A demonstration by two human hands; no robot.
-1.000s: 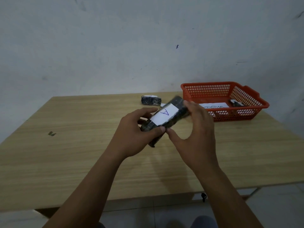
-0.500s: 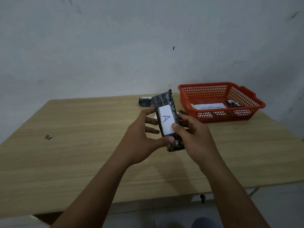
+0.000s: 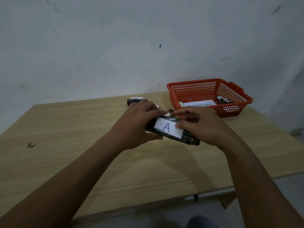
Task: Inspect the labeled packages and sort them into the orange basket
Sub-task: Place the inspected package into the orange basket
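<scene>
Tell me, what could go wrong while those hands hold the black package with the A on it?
The black package is held above the table by the left hand and right hand, so it might slip and drop. The right thumb partly covers the white label, so a check could miss something. The orange basket sits off to the right, so a toss could miss.

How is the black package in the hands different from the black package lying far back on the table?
The held package is gripped at its ends by the left hand and right hand; the far package lies alone on the table, untouched. The held package's label clearly reads A; the far package's label is too small to read. The held package looks bigger, being nearer. Both are dark-wrapped with a white label.
</scene>
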